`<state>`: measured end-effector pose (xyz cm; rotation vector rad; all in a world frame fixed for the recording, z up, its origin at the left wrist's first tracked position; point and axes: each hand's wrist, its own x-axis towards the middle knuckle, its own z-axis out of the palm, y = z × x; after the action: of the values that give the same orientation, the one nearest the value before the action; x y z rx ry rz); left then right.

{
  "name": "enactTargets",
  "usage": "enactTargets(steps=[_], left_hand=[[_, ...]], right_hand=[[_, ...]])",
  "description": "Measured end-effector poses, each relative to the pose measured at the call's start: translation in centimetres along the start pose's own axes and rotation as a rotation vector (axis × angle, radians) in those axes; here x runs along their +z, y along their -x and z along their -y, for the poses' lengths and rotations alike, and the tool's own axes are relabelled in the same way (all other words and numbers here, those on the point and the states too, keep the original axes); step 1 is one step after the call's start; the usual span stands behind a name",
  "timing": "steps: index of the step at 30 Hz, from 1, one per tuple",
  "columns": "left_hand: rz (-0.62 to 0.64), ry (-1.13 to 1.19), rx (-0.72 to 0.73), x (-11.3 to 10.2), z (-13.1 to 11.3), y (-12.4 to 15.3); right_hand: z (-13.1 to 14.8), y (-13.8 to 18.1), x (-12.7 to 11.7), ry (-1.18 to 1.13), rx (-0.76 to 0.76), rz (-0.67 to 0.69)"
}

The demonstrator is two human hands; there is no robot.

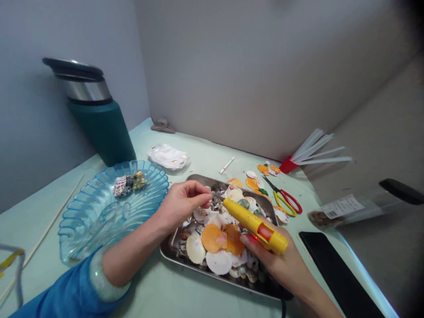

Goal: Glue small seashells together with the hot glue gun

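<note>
My right hand [281,260] is wrapped round a yellow glue gun [255,225] whose nozzle points left over a metal tray [185,260] filled with several scallop shells, orange and white. My left hand [183,201] pinches a small item, too small to name, right at the gun's tip above the tray. A blue shell-shaped glass dish [99,216] lies left of my left arm and holds a few small dark shells [128,183].
A teal flask [96,119] stands at the back left. Red-and-yellow scissors [285,198], loose shells, a bundle of glue sticks [314,150], a clear packet [344,207], a black phone [338,274], a white wad [168,157] and a wooden skewer [43,234] lie about.
</note>
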<state>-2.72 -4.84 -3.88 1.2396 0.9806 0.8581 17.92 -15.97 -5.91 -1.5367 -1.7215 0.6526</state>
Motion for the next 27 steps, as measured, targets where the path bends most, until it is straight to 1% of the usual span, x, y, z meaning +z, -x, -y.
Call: enactTargets(steps=[8,18,27], left_hand=[[0.013,-0.023,-0.011,0.0,-0.22,0.09],[0.007,-0.022,-0.003,0.08,-0.29,0.1],[0.017,-0.021,-0.004,0.18,-0.29,0.2]], right_hand=[[0.67,-0.13,-0.03,-0.002,-0.038,0.034],[0.28,-0.06,0.11,0.012,-0.023,-0.006],[0.59,-0.05,-0.11,-0.001,-0.041,0.032]])
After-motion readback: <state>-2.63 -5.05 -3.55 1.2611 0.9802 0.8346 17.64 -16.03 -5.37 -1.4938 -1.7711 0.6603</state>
